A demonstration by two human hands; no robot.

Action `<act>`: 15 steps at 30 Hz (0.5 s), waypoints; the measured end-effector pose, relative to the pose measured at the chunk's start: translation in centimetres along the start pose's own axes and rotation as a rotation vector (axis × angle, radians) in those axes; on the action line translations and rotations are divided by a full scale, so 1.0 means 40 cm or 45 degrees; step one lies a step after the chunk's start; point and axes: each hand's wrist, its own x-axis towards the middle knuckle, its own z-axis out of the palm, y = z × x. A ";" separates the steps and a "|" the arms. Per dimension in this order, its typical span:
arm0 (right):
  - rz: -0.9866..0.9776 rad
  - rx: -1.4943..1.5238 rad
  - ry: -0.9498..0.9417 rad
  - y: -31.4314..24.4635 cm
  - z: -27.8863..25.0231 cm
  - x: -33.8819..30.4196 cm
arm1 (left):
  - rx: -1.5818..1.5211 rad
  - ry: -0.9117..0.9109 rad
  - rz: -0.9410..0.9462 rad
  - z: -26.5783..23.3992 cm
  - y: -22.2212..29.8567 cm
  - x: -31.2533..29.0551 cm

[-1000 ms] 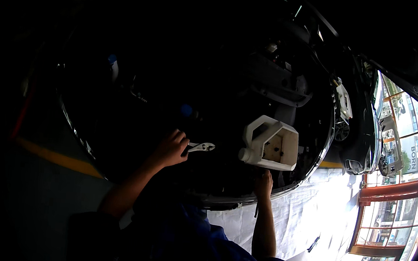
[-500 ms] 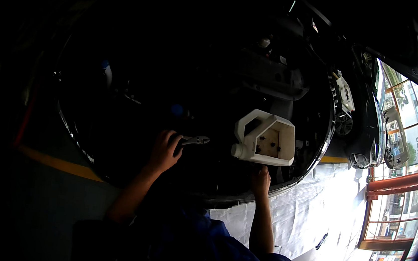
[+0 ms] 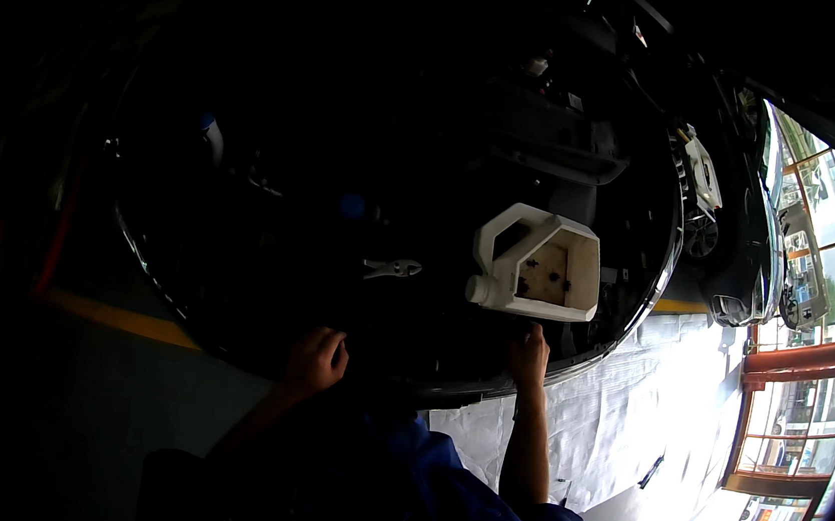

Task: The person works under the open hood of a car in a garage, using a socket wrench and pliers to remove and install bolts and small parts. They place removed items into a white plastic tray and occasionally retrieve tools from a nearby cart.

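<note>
Nearest, at the lower edge of the head view, are the person's dark blue sleeves and two bare forearms reaching up into a very dark engine bay.

The left hand (image 3: 315, 359) is curled loosely, fingers bent inward, and holds nothing that can be seen; it sits at the near rim of the bay, apart from the tool above it. The right hand (image 3: 528, 356) is raised just under the white plastic jug with its side cut open (image 3: 537, 272). Its fingers close on the dark edge below the jug, and whether they touch the jug itself cannot be told.

A little farther in, the pair of silvery metal pliers (image 3: 392, 269) lies alone on a dark surface, above the left hand and well to the left of the jug. The jug rests with its round spout pointing left and its handle uppermost, dark specks showing inside.

To the right, a white crinkled cover sheet (image 3: 645, 403) drapes below the bay's curved rim. Beyond it stand large bright windows with reddish frames (image 3: 810, 359).
</note>
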 end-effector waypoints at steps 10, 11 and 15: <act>0.191 -0.165 -0.038 -0.039 -0.007 0.010 | -0.019 0.066 -0.042 0.009 0.010 0.012; 0.249 -0.182 -0.040 -0.044 -0.005 0.013 | -0.024 0.055 -0.050 0.008 0.010 0.014; -0.071 0.013 -0.045 -0.026 -0.015 0.009 | -0.048 0.025 -0.055 -0.006 0.016 0.022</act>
